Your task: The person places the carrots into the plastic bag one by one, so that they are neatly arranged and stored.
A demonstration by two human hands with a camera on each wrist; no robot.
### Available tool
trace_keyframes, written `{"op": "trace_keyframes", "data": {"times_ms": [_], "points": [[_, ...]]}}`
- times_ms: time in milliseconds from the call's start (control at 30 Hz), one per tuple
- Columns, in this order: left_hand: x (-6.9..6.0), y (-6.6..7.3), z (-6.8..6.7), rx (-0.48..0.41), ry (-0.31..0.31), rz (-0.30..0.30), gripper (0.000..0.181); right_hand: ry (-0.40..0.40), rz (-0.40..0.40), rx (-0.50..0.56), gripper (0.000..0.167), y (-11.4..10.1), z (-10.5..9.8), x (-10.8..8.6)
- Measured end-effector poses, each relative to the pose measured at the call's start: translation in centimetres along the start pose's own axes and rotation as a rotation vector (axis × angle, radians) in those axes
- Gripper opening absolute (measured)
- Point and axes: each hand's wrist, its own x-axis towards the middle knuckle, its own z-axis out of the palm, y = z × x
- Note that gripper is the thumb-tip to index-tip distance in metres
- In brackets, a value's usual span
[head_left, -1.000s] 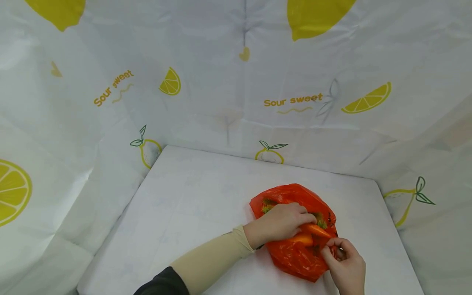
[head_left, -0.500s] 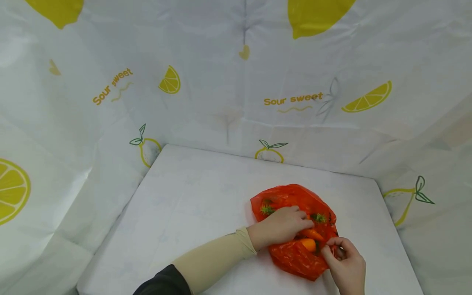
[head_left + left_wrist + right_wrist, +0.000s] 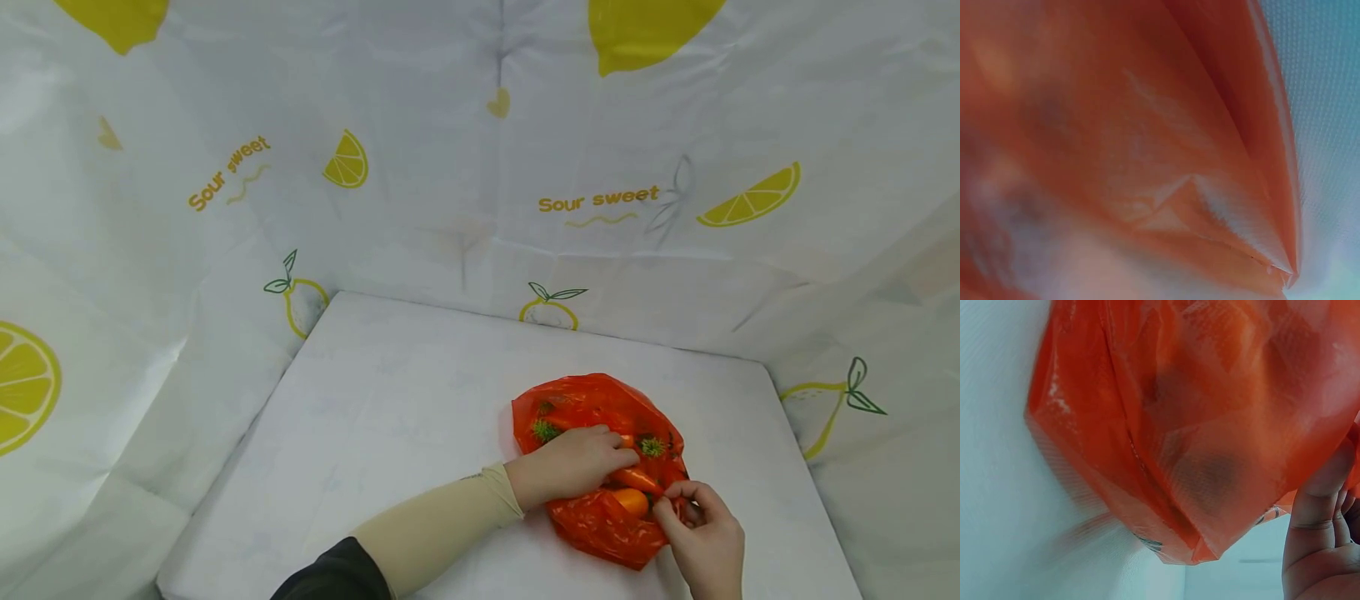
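A red plastic bag [image 3: 611, 542] lies on the table with its mouth spread, and several orange carrots [image 3: 637, 478] show inside it. Green carrot tops [image 3: 652, 447] stick up among them. My left hand [image 3: 577, 461] reaches into the mouth from the left, its fingers bent down over the carrots. Its thumb and fingertips are hidden, so its hold cannot be made out. At the bag's right edge, my right hand [image 3: 701, 525] pinches the plastic between thumb and forefinger. Red film [image 3: 1147, 125] fills most of the left wrist view, blurred; the right wrist view shows the bag's outer side with my right thumb [image 3: 1316, 506] beside it.
The bag rests on a white tabletop [image 3: 405, 392], right of its middle. A white sheet [image 3: 420, 208] with lemon prints hangs behind the table and along both sides.
My left hand has sunk slightly lower and the carrots under it have shifted a little, showing more of the green tops. My right hand keeps its pinch on the bag.
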Motion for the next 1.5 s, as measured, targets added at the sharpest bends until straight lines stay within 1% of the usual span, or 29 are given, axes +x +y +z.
{"op": "trace_keyframes", "data": {"times_ms": [300,500,633,767,933,1000,1100,1200,1300,1400,1500], "points": [[-0.2,-0.2,-0.3,-0.012,0.007,0.003,0.034,0.006,0.003,0.000,0.020,-0.1,0.0,0.0],[-0.5,-0.4,-0.7,-0.027,0.018,0.019,0.038,0.012,0.018,-0.015,0.022,-0.2,-0.2,-0.1],[-1.0,-0.4,-1.1,-0.034,0.034,0.011,0.037,0.006,0.030,-0.015,0.022,-0.2,-0.3,-0.3],[-1.9,-0.6,-1.7,-0.028,0.074,0.001,0.036,0.002,0.019,-0.013,0.021,-0.2,-0.4,-0.3],[-3.6,-1.3,-3.1,-0.007,0.170,-0.008,0.036,0.006,-0.019,-0.007,0.020,0.0,-0.5,-0.2],[-4.6,-1.8,-3.8,0.004,0.205,-0.020,0.036,0.005,-0.026,-0.004,0.020,0.2,-0.5,-0.2],[-6.3,-2.5,-5.1,0.008,0.255,-0.052,0.034,0.004,-0.039,-0.006,0.019,0.3,-0.5,-0.3],[-7.9,-3.4,-6.3,-0.017,0.308,-0.081,0.034,0.012,-0.065,-0.016,0.019,0.4,-0.6,-0.4],[-9.3,-4.2,-7.1,-0.044,0.361,-0.112,0.036,0.021,-0.089,-0.024,0.018,0.5,-0.7,-0.4],[-10.8,-5.0,-7.6,-0.054,0.409,-0.153,0.037,0.019,-0.082,-0.027,0.017,0.4,-0.9,-0.4],[-12.4,-5.6,-8.1,-0.055,0.439,-0.205,0.033,0.000,-0.046,-0.040,0.019,0.3,-1.1,-0.5]]}}
